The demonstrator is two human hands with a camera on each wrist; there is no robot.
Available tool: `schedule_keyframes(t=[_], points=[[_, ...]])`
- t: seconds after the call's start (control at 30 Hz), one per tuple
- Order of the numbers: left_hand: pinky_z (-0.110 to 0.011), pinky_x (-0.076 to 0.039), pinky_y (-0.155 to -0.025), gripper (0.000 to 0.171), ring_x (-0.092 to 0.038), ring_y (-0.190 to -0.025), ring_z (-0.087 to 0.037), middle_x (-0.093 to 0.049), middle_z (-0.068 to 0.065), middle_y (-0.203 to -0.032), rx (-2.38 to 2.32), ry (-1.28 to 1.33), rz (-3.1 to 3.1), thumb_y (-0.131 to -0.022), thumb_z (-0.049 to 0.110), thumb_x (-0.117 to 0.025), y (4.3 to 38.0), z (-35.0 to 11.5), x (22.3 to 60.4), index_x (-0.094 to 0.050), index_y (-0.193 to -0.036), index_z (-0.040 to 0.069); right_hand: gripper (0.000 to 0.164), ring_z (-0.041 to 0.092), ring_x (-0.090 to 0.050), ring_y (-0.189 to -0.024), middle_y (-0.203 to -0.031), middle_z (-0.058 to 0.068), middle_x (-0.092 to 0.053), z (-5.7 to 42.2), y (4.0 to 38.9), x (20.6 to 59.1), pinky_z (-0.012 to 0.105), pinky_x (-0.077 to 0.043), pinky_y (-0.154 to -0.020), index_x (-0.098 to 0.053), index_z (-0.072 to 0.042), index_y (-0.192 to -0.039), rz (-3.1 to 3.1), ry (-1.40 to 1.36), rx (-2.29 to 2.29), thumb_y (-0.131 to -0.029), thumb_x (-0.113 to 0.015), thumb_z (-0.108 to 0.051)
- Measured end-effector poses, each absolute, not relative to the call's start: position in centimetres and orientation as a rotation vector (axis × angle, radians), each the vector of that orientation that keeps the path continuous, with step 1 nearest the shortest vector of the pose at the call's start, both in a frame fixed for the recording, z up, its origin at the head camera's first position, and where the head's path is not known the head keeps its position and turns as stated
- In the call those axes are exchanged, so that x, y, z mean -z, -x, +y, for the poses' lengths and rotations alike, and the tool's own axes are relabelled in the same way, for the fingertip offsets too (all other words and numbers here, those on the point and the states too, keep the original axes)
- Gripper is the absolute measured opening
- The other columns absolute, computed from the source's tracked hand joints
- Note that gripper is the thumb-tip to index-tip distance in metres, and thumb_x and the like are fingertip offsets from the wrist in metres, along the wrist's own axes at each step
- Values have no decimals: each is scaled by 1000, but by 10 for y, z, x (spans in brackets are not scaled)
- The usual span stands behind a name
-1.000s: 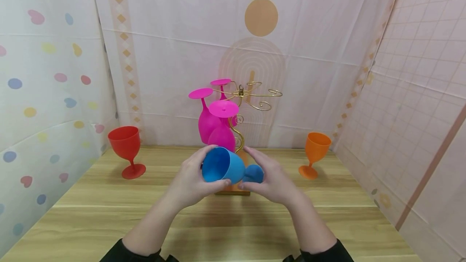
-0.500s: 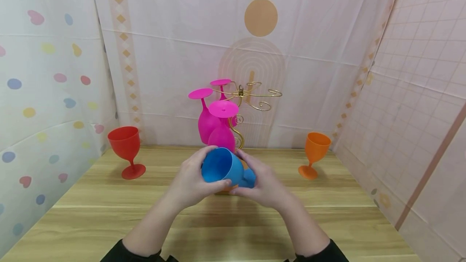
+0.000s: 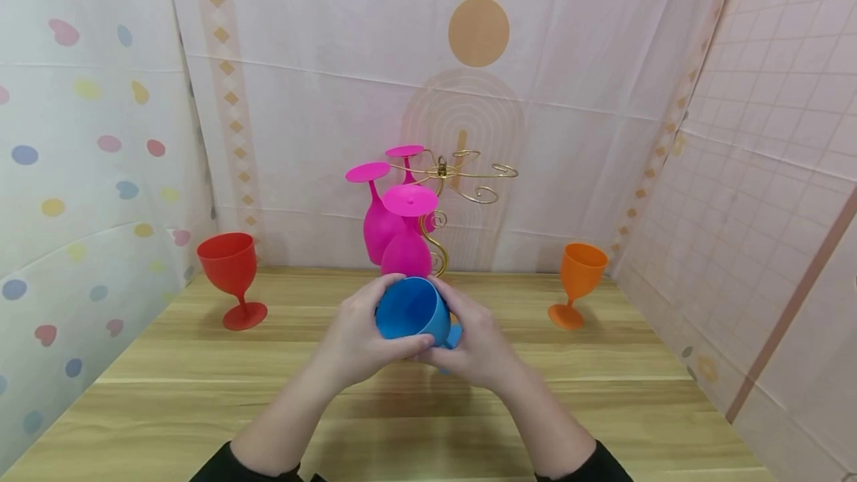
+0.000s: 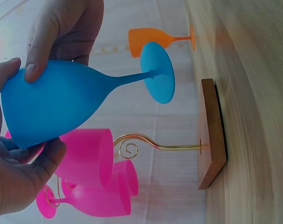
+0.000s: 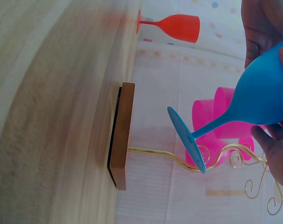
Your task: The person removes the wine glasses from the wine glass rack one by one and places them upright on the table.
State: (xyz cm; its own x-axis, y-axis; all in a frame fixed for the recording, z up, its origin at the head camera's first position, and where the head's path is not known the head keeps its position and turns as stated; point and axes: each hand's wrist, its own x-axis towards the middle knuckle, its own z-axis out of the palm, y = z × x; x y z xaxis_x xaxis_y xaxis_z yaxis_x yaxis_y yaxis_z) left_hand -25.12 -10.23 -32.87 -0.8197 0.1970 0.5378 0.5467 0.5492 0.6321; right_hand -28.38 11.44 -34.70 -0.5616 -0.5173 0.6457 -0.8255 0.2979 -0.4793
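Both hands hold a blue plastic goblet (image 3: 410, 309) above the table, its mouth tipped up toward the head camera. The left hand (image 3: 361, 337) grips one side of the bowl, thumb along the near side. Opposite it, the right hand (image 3: 478, 333) curls round the other side, the two thumbs close together. In the left wrist view the goblet's stem and round foot (image 4: 160, 74) stick out free below the fingers. Just behind stands a gold wire glass rack (image 3: 443, 169), with several pink goblets (image 3: 407, 253) hanging upside down from its left arms.
The rack's wooden base (image 4: 210, 135) sits on the wood-grain table (image 3: 201, 407). A red goblet (image 3: 230, 266) stands upright at the left, an orange goblet (image 3: 581, 274) at the right. Patterned cloth walls (image 3: 321, 95) enclose the back and sides.
The right hand has moved left, from the goblet's foot and stem up to its bowl. The goblet has swung more upright, its foot turning downward. The left hand keeps its grip.
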Motion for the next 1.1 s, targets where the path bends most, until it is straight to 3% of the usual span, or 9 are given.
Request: schedule_keyframes(t=[0.43, 0.8, 1.1], points=[[-42, -61, -79, 91, -64, -113, -30, -61, -4, -134, 1179, 685, -2358, -74, 49, -89, 252, -103, 330, -49, -147, 12, 86, 21, -62, -122, -137, 5, -61, 113, 283, 347, 34, -55, -95, -45, -11, -152, -2172, -1200, -1229, -80, -90, -22], [-43, -56, -94, 88, -61, -120, -20, -63, -1, -133, 1216, 806, -2282, -79, 41, -88, 258, -107, 328, -47, -149, 7, 85, 26, -62, -122, -136, 6, -63, 123, 287, 342, 46, -55, -96, -46, -12, -150, -2153, -1101, -1268, -78, -91, -22], [-48, -55, -94, 86, -62, -117, -26, -63, -5, -131, 1154, 732, -2281, -81, 45, -85, 259, -115, 325, -47, -148, 6, 87, 28, -62, -120, -133, 5, -63, 137, 292, 334, 51, -56, -93, -45, -14, -151, -2152, -960, -1265, -78, -91, -23]])
